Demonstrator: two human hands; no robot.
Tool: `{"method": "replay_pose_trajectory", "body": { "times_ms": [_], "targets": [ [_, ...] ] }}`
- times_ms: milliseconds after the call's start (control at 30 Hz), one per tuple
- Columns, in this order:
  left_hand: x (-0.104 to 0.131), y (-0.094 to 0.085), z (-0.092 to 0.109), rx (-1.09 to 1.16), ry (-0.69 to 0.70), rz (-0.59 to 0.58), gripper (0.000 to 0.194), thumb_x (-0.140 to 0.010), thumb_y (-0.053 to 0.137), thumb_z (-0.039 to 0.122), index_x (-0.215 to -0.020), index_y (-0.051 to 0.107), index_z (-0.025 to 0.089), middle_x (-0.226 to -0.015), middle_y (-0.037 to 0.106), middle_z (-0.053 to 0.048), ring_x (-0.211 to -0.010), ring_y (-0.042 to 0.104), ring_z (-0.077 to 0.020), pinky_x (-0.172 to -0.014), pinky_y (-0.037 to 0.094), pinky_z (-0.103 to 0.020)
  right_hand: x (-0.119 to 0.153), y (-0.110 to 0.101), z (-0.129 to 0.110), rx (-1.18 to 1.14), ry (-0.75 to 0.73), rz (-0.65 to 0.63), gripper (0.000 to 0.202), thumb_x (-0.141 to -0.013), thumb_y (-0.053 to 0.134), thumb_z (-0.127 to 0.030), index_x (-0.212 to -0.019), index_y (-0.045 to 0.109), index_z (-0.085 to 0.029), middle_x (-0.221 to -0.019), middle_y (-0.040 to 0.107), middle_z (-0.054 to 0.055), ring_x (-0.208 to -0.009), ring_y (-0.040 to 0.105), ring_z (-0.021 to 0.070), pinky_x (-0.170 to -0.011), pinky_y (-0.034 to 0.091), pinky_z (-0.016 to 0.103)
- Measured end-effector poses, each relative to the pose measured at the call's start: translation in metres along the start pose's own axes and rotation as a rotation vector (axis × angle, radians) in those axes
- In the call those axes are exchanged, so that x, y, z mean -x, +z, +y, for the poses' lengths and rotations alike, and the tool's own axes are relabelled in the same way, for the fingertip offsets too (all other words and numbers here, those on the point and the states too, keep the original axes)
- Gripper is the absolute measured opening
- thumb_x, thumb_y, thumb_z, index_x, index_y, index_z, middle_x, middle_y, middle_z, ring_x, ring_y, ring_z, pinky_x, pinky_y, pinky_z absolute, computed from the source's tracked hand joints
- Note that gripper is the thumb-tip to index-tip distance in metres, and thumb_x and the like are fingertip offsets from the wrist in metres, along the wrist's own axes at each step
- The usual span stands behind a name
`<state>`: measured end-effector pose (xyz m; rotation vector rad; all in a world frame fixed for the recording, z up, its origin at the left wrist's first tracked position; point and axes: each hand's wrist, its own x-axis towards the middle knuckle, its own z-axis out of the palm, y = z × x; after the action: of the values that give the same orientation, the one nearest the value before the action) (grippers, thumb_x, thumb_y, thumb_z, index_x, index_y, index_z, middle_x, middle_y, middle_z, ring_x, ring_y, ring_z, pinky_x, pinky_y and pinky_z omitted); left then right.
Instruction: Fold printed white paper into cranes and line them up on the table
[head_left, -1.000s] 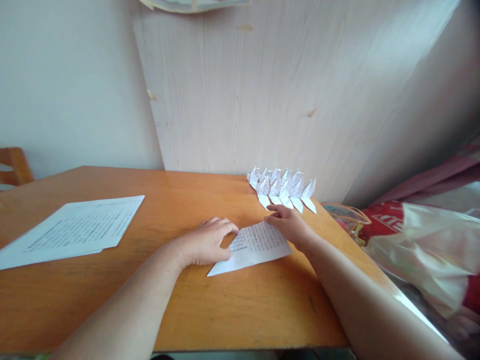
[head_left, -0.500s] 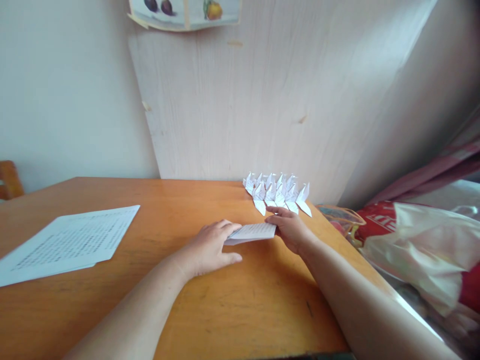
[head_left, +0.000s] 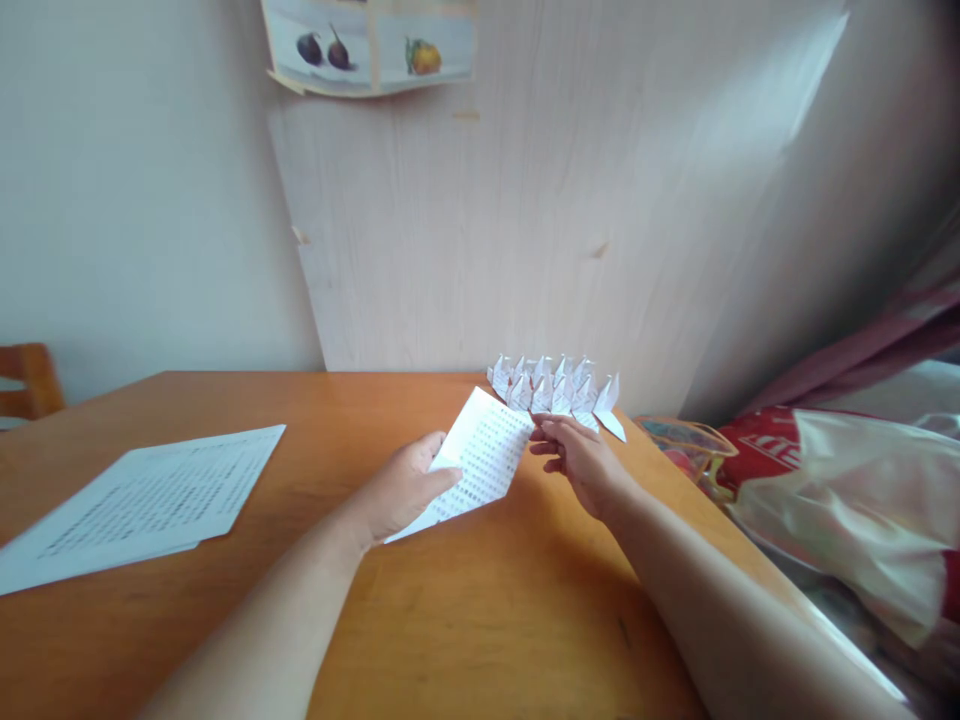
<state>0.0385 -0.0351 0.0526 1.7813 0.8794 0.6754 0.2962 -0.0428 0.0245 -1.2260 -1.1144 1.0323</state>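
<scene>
A folded sheet of printed white paper (head_left: 484,455) is held tilted above the table, its printed side facing me. My left hand (head_left: 412,485) grips its left edge, thumb on top and fingers behind. At the paper's upper right corner is my right hand (head_left: 574,450), with thumb and forefinger close together on the corner and the other fingers loosely curled. Just beyond, several folded paper figures (head_left: 562,390) with pointed tips stand in rows near the table's back edge.
Printed sheets (head_left: 165,495) lie at the left of the wooden table (head_left: 480,640). A wall board with fruit pictures (head_left: 424,50) rises behind. Bags (head_left: 840,500) sit beyond the right edge, and a wooden chair (head_left: 34,380) stands at the far left.
The paper has turned from nearly flat to upright and slanted, showing more print. My left hand has closed round its edge. The view has tilted slightly up.
</scene>
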Motion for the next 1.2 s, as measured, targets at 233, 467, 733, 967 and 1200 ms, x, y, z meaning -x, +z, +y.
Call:
{"method": "replay_pose_trajectory", "body": {
  "times_ms": [233, 467, 733, 967, 1200],
  "targets": [
    [-0.002, -0.004, -0.014, -0.029, -0.064, -0.122, 0.045, -0.085, 0.059, 0.032, -0.127, 0.048, 0.018, -0.111, 0.069, -0.009, -0.095, 0.067, -0.0226, -0.08, 0.053, -0.037, 0.01, 0.008, 0.001, 0.107, 0.001, -0.21, 0.05, -0.079, 0.066, -0.03, -0.128, 0.057, -0.022, -0.078, 0.057, 0.0, -0.06, 0.052, 0.011, -0.049, 0.038, 0.022],
    [-0.012, -0.011, -0.035, -0.516, 0.095, 0.372, 0.043, -0.082, 0.063, 0.035, -0.122, 0.055, 0.021, -0.123, 0.062, -0.011, -0.117, 0.058, -0.0249, -0.097, 0.046, -0.039, 0.01, 0.016, 0.01, 0.094, 0.108, -0.131, 0.027, -0.076, 0.063, -0.018, -0.103, 0.063, -0.02, -0.071, 0.059, -0.001, -0.061, 0.057, 0.012, -0.05, 0.045, 0.022],
    [-0.013, -0.003, -0.04, -0.682, 0.084, 0.179, 0.018, -0.083, 0.055, 0.027, -0.096, 0.067, 0.022, -0.098, 0.065, -0.005, -0.092, 0.063, -0.0208, -0.081, 0.049, -0.032, 0.023, 0.02, 0.0, 0.032, 0.283, -0.318, 0.012, -0.079, 0.065, -0.026, -0.087, 0.069, -0.018, -0.091, 0.072, 0.008, -0.077, 0.066, 0.0169, -0.069, 0.057, 0.029],
    [-0.01, -0.005, -0.044, -0.745, 0.051, 0.064, 0.022, -0.08, 0.057, 0.025, -0.099, 0.068, 0.024, -0.1, 0.062, -0.004, -0.092, 0.06, -0.021, -0.078, 0.047, -0.031, 0.035, 0.008, -0.023, 0.243, 0.149, -0.74, 0.046, -0.07, 0.067, -0.016, -0.114, 0.07, -0.026, -0.097, 0.072, 0.001, -0.088, 0.065, 0.0207, -0.078, 0.052, 0.032],
    [-0.008, -0.005, -0.036, -0.696, 0.071, -0.039, 0.025, -0.078, 0.058, 0.025, -0.101, 0.068, 0.025, -0.099, 0.06, -0.003, -0.089, 0.058, -0.0194, -0.078, 0.046, -0.029, 0.03, 0.005, -0.01, 0.646, -0.163, -0.633, 0.041, -0.073, 0.055, -0.01, -0.103, 0.074, -0.028, -0.08, 0.069, -0.002, -0.072, 0.06, 0.0182, -0.066, 0.046, 0.028]
  ]
}}
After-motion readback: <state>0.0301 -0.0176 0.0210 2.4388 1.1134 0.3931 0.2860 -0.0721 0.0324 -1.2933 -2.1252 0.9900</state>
